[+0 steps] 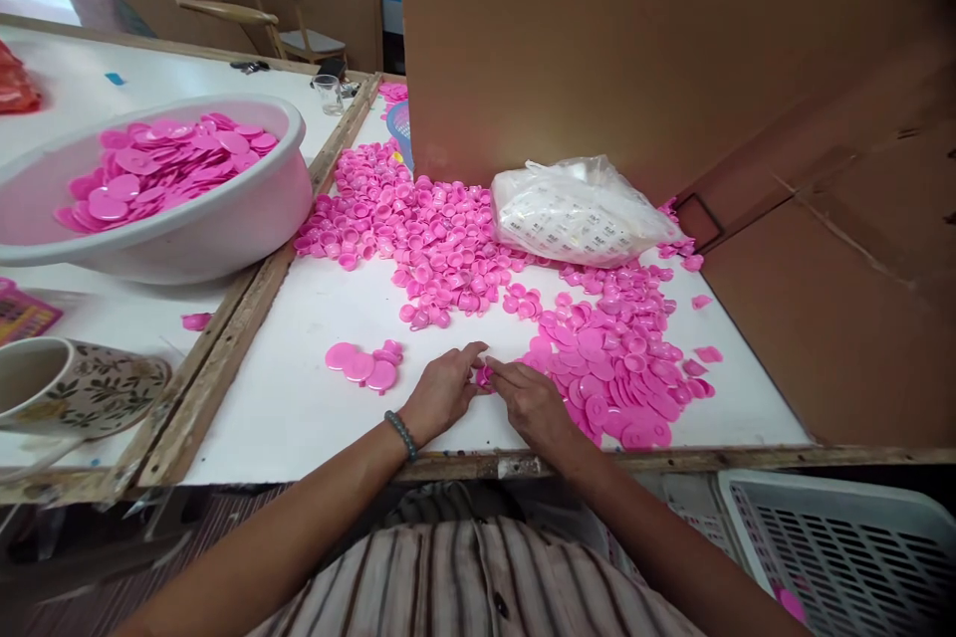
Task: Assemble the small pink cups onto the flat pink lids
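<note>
Between my two hands, near the table's front edge, is a small pink plastic piece [484, 376], mostly covered by fingers. My left hand [446, 388], with a beaded bracelet [401, 435] on its wrist, pinches it from the left. From the right, the fingertips of my right hand [532, 406] press on the same piece. A few pink discs and cups [359, 364] lie together left of my left hand. Just beyond my right hand spreads a heap of flat pink discs [619, 378]. Small pink cups [440, 239] are piled farther back.
A white basin [246, 229] of pink discs stands at left, behind a wooden strip [224, 368]. A patterned mug [97, 388] is near it. A plastic bag [583, 214] rests against the cardboard wall [597, 40]. A white crate [843, 537] sits below at right.
</note>
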`<action>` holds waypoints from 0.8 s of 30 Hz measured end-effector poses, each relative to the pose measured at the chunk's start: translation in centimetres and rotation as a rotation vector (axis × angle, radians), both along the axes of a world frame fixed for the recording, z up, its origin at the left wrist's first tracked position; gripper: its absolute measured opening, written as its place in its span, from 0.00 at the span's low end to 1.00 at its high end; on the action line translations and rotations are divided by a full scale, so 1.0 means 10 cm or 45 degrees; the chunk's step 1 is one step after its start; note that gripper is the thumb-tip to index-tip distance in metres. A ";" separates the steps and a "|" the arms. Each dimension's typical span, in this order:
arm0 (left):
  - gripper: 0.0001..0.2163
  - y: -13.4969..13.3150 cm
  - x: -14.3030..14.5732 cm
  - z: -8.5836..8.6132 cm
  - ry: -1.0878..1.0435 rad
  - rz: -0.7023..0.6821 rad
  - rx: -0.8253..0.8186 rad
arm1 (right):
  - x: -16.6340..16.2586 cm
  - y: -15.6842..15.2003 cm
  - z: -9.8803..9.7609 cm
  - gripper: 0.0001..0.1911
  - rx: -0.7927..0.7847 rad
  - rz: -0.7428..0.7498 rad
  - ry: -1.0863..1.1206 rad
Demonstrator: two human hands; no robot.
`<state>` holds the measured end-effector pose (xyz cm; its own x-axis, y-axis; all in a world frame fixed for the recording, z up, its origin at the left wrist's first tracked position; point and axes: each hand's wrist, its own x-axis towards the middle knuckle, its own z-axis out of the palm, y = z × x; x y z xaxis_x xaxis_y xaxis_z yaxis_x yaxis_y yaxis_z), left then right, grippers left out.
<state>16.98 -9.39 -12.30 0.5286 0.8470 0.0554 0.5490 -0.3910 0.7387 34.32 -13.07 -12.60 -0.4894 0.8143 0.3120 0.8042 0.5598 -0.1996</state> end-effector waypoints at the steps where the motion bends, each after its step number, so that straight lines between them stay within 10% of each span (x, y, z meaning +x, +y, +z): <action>1: 0.22 0.00 -0.01 0.01 -0.007 -0.010 -0.005 | 0.00 0.02 0.00 0.14 -0.050 -0.050 0.075; 7: 0.15 0.00 -0.09 0.09 -0.033 -0.038 -0.099 | -0.13 0.09 0.07 0.10 -0.409 -0.369 0.631; 24: 0.21 -0.06 -0.15 0.09 0.077 -0.019 0.057 | -0.02 0.00 0.14 0.04 -0.142 -0.235 0.382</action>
